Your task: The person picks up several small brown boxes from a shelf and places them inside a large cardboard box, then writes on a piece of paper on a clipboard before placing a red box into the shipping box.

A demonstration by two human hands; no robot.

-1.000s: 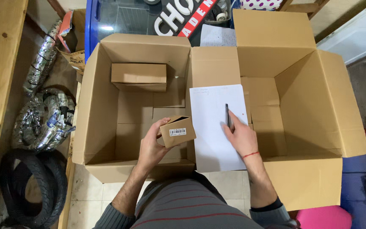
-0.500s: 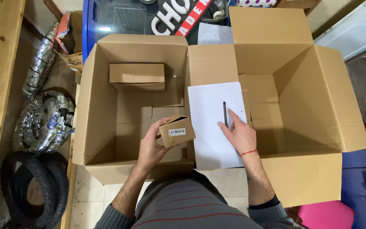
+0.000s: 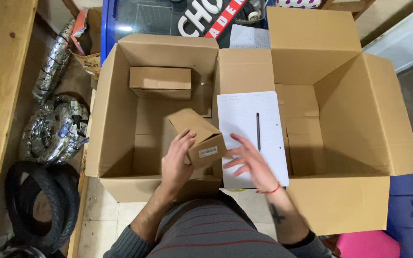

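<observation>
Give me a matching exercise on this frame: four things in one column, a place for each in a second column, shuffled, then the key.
Things:
1. small carton
2. pen
3. second small box
4. sheet of paper

Places:
A. lying on the white sheet
B. inside the left big box, against its far wall
C. held in the left hand
D. spread over the flaps where the two big boxes meet

Pairs: 1-C, 2-A, 3-B, 4-D

The right hand hovers open over the sheet, beside the carton.
</observation>
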